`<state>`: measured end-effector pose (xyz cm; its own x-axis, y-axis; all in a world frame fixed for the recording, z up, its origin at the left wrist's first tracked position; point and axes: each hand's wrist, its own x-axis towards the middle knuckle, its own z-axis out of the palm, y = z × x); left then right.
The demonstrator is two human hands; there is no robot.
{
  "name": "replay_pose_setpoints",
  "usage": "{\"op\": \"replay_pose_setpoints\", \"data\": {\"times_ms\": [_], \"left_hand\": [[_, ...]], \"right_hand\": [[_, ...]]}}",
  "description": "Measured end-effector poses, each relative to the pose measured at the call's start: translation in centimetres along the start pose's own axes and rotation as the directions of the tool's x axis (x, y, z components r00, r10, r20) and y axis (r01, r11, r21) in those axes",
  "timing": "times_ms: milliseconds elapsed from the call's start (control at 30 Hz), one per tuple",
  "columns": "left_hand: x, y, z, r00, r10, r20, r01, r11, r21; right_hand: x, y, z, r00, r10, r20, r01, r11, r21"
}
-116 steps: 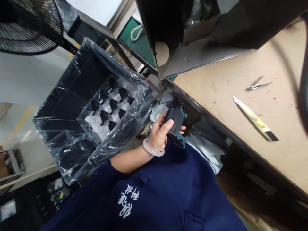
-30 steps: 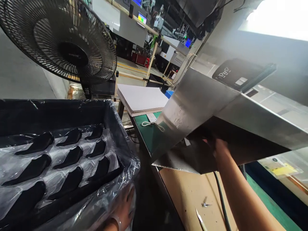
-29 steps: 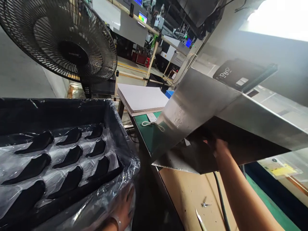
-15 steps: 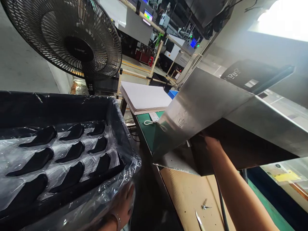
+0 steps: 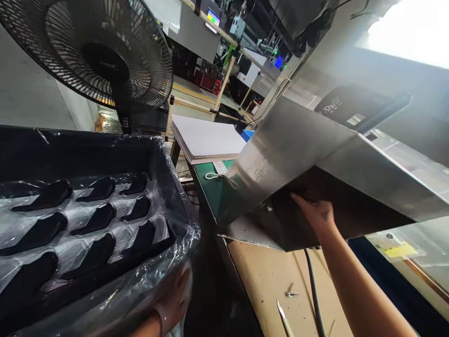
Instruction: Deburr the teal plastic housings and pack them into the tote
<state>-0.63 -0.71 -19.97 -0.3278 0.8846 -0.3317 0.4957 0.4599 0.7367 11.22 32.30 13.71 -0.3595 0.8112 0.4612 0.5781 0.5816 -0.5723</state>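
Observation:
My left hand [image 5: 171, 302] is low beside the near right corner of a black bin [image 5: 178, 196], partly behind the loose clear plastic liner [image 5: 140, 276]. Its visible fingers are apart and lie against the plastic. In the bin, several black curved parts [image 5: 94, 255] sit in rows in a clear moulded tray [image 5: 80, 224]. My right hand [image 5: 317, 213] reaches inside a sheet-metal hood [image 5: 280, 150] open toward me. Its thumb points left and the other fingers are bent in the shadow. Anything between them is too dark to make out.
A black fan [image 5: 105, 61] stands behind the bin. White sheets [image 5: 206, 138] are stacked on the bench. Under the hood, brown cardboard [image 5: 252, 267] carries a pointed knife-like tool [image 5: 283, 318], a small metal piece [image 5: 290, 292] and a black cable [image 5: 314, 295]. A lamp [image 5: 414, 32] glares upper right.
The right hand shows more of its back and thumb inside the hood, and the wrist has shifted right. The left hand stays by the bin corner. The whole view has slid slightly left.

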Motion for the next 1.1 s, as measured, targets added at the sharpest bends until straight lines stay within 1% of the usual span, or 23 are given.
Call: {"op": "replay_pose_setpoints", "data": {"times_ms": [67,167,233,267,300,367,400,467,500,533,567,600,633,667,700,767,800,833,867,900,933,1000,1100], "left_hand": [[-0.2,0.9,0.8,0.999,0.04,0.035,-0.026,0.938,-0.346],[-0.9,5.0,0.7,0.968,0.223,0.113,-0.052,0.623,-0.781],[-1.6,8.6,-1.0,0.925,0.379,0.029,-0.045,0.185,-0.982],[-1.9,10.3,-2.2,0.895,0.445,-0.007,-0.019,0.021,-1.0],[-2.3,11.8,-3.5,0.895,0.445,-0.021,0.006,-0.059,-0.998],[-2.8,13.7,-6.0,0.919,0.39,0.065,0.106,-0.086,-0.991],[-3.0,14.3,-6.9,0.929,0.348,0.126,0.167,-0.09,-0.982],[-3.1,14.8,-8.1,0.919,0.313,0.241,0.285,-0.103,-0.953],[-3.2,14.9,-8.4,0.901,0.331,0.282,0.334,-0.11,-0.936],[-3.3,15.0,-8.5,0.874,0.369,0.315,0.378,-0.11,-0.919],[-3.3,14.9,-8.4,0.843,0.414,0.342,0.418,-0.104,-0.903],[-3.4,14.8,-8.1,0.815,0.449,0.367,0.455,-0.101,-0.885],[-3.4,14.5,-7.6,0.797,0.464,0.387,0.484,-0.108,-0.868],[-3.5,14.0,-6.9,0.787,0.46,0.411,0.511,-0.114,-0.852],[-3.5,13.2,-5.8,0.787,0.435,0.437,0.529,-0.112,-0.841],[-3.7,10.7,-2.7,0.793,0.338,0.506,0.556,-0.064,-0.829],[-3.8,9.0,-0.8,0.802,0.261,0.538,0.558,-0.004,-0.83],[-3.9,7.1,1.2,0.798,0.168,0.579,0.576,0.067,-0.814],[-3.9,5.2,3.3,0.792,0.059,0.607,0.595,0.144,-0.791],[-3.9,3.4,5.2,0.774,-0.054,0.631,0.623,0.244,-0.743],[-3.8,1.8,6.9,0.743,-0.14,0.654,0.655,0.35,-0.669],[-3.5,-0.6,9.1,0.748,-0.181,0.639,0.648,0.407,-0.644],[-2.9,-1.8,10.1,0.78,-0.211,0.589,0.616,0.426,-0.663]], "right_hand": [[-2.7,-0.7,-1.3,1.0,0.0,0.02,-0.001,1.0,0.024],[-8.0,-2.5,-2.1,0.969,-0.059,0.241,0.035,0.994,0.103],[-11.8,-3.5,-2.2,0.89,-0.153,0.429,0.081,0.98,0.182],[-13.6,-3.9,-2.2,0.846,-0.209,0.49,0.116,0.97,0.214],[-15.2,-4.0,-2.2,0.818,-0.271,0.508,0.183,0.959,0.217],[-17.7,-3.9,-2.4,0.766,-0.441,0.468,0.426,0.893,0.145],[-18.6,-3.7,-2.5,0.705,-0.554,0.442,0.584,0.808,0.082],[-19.7,-3.3,-2.8,0.508,-0.737,0.446,0.83,0.558,-0.023],[-20.0,-3.1,-2.8,0.403,-0.785,0.47,0.896,0.443,-0.029],[-20.0,-3.0,-2.8,0.322,-0.803,0.502,0.93,0.367,-0.01],[-19.8,-3.0,-2.8,0.282,-0.804,0.524,0.94,0.34,0.015],[-19.4,-2.8,-2.7,0.286,-0.798,0.53,0.932,0.36,0.039],[-18.7,-2.7,-2.6,0.324,-0.79,0.52,0.909,0.412,0.059],[-17.7,-2.4,-2.6,0.398,-0.77,0.498,0.868,0.493,0.068],[-16.4,-2.0,-2.6,0.509,-0.729,0.458,0.8,0.597,0.061],[-13.1,-0.9,-2.8,0.784,-0.538,0.31,0.55,0.833,0.056],[-11.1,-0.2,-2.9,0.901,-0.375,0.217,0.367,0.927,0.08],[-9.2,0.4,-3.0,0.975,-0.172,0.141,0.154,0.98,0.13],[-7.2,1.0,-2.9,0.996,0.026,0.085,-0.042,0.98,0.193],[-5.4,1.6,-2.7,0.982,0.182,0.051,-0.189,0.95,0.247],[-3.7,2.1,-2.3,0.962,0.268,0.048,-0.271,0.925,0.267],[-1.1,3.0,-1.1,0.946,0.319,0.055,-0.322,0.909,0.266],[1.5,3.7,1.6,0.96,0.271,0.064,-0.279,0.927,0.251]]}}
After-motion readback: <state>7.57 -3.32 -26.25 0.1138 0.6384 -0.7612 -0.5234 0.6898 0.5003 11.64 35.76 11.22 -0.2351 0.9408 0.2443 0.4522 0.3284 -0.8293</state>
